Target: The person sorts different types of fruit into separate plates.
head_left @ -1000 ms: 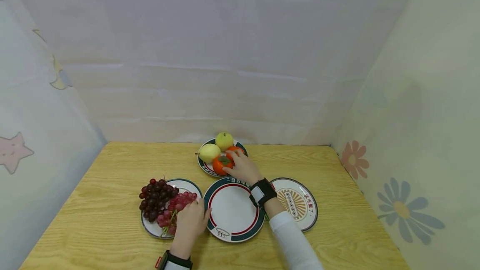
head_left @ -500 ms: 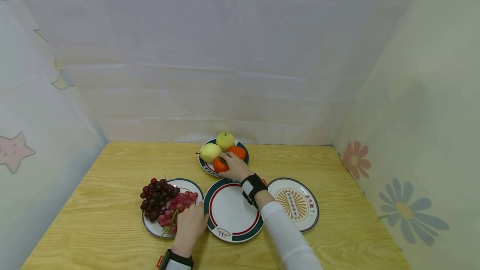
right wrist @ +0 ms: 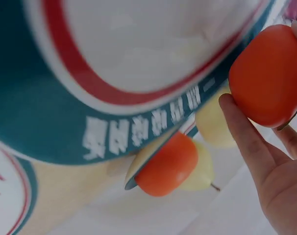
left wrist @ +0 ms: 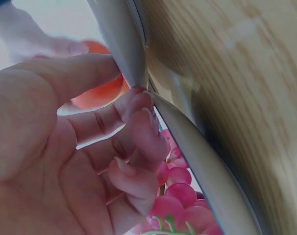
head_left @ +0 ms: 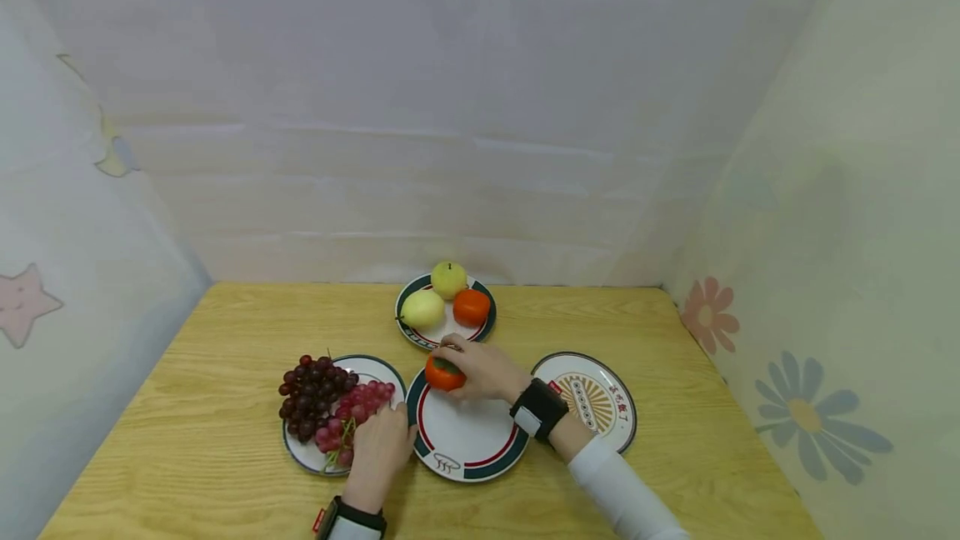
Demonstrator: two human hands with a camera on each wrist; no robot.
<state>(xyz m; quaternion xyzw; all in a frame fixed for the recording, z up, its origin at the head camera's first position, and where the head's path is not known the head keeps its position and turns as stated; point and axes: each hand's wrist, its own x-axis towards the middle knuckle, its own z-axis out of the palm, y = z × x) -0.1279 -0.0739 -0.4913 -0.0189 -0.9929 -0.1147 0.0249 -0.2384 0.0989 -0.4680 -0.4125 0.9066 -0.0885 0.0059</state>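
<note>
An orange persimmon (head_left: 444, 374) is in my right hand (head_left: 487, 369), thumb and fingers around its sides, over the far rim of the large middle plate (head_left: 468, 436). In the right wrist view the held persimmon (right wrist: 268, 76) shows close beside that plate's green rim (right wrist: 55, 134). My left hand (head_left: 380, 446) is at the left edge of the middle plate. The left wrist view has its thumb (left wrist: 92, 73) on the plate's rim (left wrist: 126, 44) and the other fingers curled where the two plates meet. Pink grapes (left wrist: 180, 198) lie just beyond those fingers.
Dark grapes (head_left: 311, 398) and pink grapes share the left plate (head_left: 382, 369). A back plate (head_left: 450, 332) bears a second persimmon (head_left: 471, 307) and two yellow pears (head_left: 422, 309). To the right lies a patterned plate (head_left: 592, 407). A white curtain (head_left: 450, 148) stands behind the table.
My right hand has gripped the front persimmon, lifted it off the back plate and brought it toward me over the middle plate. The left hand has stayed in place.
</note>
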